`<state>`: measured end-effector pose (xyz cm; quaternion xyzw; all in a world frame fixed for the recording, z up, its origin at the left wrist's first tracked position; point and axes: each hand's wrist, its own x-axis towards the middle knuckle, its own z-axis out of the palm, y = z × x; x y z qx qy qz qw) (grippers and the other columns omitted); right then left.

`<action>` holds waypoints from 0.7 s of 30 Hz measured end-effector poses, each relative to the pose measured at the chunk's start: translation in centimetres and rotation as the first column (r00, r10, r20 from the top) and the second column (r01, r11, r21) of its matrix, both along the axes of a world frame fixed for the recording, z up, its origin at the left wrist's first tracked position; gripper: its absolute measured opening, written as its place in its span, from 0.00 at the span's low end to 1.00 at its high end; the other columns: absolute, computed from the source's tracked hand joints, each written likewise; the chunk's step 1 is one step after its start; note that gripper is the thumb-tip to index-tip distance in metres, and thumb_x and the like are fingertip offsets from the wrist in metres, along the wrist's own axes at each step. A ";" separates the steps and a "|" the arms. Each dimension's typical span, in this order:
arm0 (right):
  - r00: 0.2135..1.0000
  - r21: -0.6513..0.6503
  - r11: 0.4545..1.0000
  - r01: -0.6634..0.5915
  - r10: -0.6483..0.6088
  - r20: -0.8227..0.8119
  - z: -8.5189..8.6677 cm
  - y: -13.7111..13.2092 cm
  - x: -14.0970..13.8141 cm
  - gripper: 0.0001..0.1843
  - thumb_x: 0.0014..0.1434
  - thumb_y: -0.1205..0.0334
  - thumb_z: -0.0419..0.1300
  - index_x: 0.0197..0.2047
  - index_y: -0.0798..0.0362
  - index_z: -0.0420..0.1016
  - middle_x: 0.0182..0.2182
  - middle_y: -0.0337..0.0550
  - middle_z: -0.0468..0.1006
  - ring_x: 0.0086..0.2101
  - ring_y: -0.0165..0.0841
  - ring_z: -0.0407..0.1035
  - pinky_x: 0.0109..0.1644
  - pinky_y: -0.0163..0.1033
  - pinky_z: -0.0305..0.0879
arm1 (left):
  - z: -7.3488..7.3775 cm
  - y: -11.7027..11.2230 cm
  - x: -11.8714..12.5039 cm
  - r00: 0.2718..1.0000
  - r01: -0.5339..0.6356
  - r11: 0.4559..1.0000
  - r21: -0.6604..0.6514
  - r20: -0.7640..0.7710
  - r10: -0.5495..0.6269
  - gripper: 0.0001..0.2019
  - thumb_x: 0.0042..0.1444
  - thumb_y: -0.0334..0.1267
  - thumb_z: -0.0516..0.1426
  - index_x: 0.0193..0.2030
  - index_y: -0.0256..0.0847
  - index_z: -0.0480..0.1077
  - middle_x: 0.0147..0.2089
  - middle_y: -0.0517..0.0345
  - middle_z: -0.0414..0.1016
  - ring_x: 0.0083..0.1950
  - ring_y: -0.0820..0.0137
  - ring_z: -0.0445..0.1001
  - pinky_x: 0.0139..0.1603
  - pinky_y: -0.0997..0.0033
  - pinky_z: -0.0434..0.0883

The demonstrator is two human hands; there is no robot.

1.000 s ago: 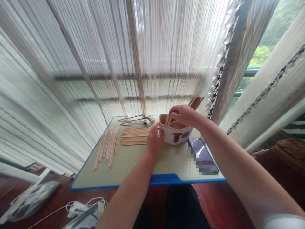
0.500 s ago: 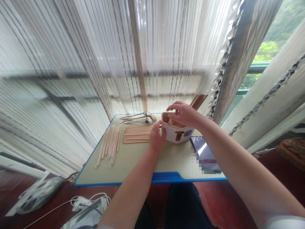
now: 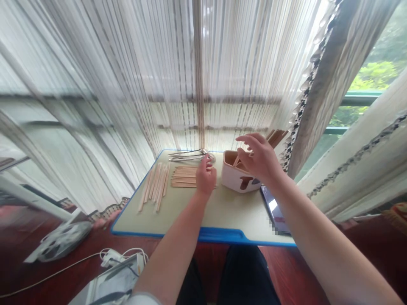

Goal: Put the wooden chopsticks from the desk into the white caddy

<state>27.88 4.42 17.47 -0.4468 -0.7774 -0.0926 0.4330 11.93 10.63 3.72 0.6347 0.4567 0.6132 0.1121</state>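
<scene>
Possibly, with the left hand [image 3: 206,177] loosely curled left of the box [image 3: 233,180], a bump from the right hand [image 3: 258,156], fingers spread above it, could tip it; both seem empty.

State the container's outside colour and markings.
White with brown and bluish markings, clearest in the head view.

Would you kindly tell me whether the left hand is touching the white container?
Apart: the head view shows a strip of pale tabletop between the left hand and the near-left side of the white container.
</scene>
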 end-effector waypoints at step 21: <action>0.965 -0.521 0.853 0.024 0.115 0.234 -15.7 3.6 -7.0 0.10 0.58 0.65 0.51 0.35 0.54 0.75 0.35 0.46 0.75 0.37 0.33 0.68 0.42 0.35 0.60 | -2.6 1.8 -10.4 0.947 -0.275 0.954 -0.116 -0.203 0.248 0.21 0.52 0.30 0.51 0.54 0.40 0.64 0.41 0.54 0.74 0.35 0.72 0.71 0.39 0.70 0.70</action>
